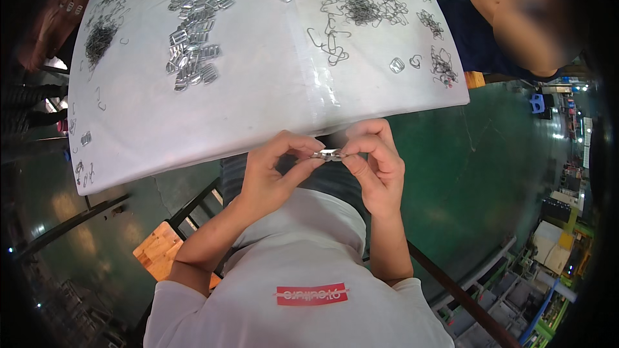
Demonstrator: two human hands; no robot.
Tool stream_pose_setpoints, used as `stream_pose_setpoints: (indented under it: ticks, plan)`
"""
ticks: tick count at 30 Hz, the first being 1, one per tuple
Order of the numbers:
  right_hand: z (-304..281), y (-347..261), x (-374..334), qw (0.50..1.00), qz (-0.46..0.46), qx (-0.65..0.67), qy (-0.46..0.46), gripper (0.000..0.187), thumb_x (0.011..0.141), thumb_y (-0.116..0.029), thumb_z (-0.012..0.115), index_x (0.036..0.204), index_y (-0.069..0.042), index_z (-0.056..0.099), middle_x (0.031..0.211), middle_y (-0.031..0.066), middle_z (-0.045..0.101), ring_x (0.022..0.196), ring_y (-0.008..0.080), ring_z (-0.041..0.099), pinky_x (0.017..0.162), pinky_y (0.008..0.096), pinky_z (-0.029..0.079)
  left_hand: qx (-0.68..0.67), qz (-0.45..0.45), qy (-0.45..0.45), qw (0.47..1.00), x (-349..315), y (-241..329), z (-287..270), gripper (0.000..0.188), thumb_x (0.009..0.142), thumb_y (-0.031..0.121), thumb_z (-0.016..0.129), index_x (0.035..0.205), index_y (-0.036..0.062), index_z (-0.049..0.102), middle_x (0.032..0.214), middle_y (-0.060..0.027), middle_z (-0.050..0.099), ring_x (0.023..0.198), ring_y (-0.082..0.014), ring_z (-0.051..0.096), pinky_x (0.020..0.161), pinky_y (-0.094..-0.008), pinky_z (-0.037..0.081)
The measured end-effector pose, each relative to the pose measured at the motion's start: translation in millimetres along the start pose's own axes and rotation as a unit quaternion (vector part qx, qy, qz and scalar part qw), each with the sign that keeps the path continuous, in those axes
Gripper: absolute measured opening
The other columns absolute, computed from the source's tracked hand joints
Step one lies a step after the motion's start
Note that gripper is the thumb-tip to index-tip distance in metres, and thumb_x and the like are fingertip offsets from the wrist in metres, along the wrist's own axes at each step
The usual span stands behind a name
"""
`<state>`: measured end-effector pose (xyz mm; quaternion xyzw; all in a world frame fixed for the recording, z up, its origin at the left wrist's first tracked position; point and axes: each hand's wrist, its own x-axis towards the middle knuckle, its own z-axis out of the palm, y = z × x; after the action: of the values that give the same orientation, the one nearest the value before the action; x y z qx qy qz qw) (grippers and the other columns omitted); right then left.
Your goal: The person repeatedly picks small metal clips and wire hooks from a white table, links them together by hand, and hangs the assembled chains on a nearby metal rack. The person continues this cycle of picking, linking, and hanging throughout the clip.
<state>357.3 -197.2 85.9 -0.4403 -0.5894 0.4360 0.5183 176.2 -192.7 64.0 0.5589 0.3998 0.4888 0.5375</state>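
Just off the near edge of the white-covered table [258, 103], a small shiny metal buckle [331, 153] is pinched between both hands. My left hand [274, 167] grips its left end with thumb and fingertips. On the other end, my right hand [379, 167] closes its thumb and fingers. The fingertips hide part of the piece, so I cannot tell whether a wire hook is fitted to it. A long cluster of similar flat silver buckles [193, 42] lies on the table's left half. Bent wire hooks [361, 9] form a loose, tangled heap at the right.
A dark heap of wire pieces [101, 42] lies near the left edge. One loose buckle [397, 65] and small wire clusters [442, 64] sit at the right edge. Another person [529, 26] is at the right, and a wooden seat [160, 248] stands lower left.
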Motion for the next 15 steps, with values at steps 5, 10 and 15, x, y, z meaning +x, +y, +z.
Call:
stream_pose_setpoints:
  ticks: [5,10,15]
  plan:
    - [5,9,0,0.997,-0.024,0.068,0.002,0.008,0.079,0.002,0.064,0.086,0.000,0.062,0.105,0.0106,0.048,0.100,0.0229,0.048,0.089,0.0335,0.040,-0.052,-0.014,-0.013,0.998,2,-3,-3,0.018,0.080,-0.002,0.068,0.098,0.0026,0.065,0.092,-0.0053,0.067,0.080,-0.0105,0.060,0.073,-0.0247,0.048]
    - [10,11,-2,0.999,-0.002,0.021,0.027,0.006,0.081,-0.003,0.065,0.085,-0.001,0.062,0.103,0.0093,0.048,0.101,0.0236,0.047,0.091,0.0369,0.038,0.022,0.055,-0.045,0.997,8,-6,-9,0.016,0.079,-0.005,0.068,0.091,0.0032,0.065,0.087,-0.0058,0.066,0.082,-0.0150,0.060,0.075,-0.0270,0.048]
    - [15,12,2,0.998,-0.005,0.031,0.047,0.006,0.083,-0.006,0.065,0.086,-0.002,0.061,0.104,0.0093,0.048,0.100,0.0229,0.047,0.090,0.0358,0.039,0.041,0.043,-0.036,0.998,8,-5,-8,0.014,0.079,-0.004,0.069,0.090,0.0025,0.064,0.090,-0.0067,0.066,0.083,-0.0170,0.061,0.077,-0.0288,0.049]
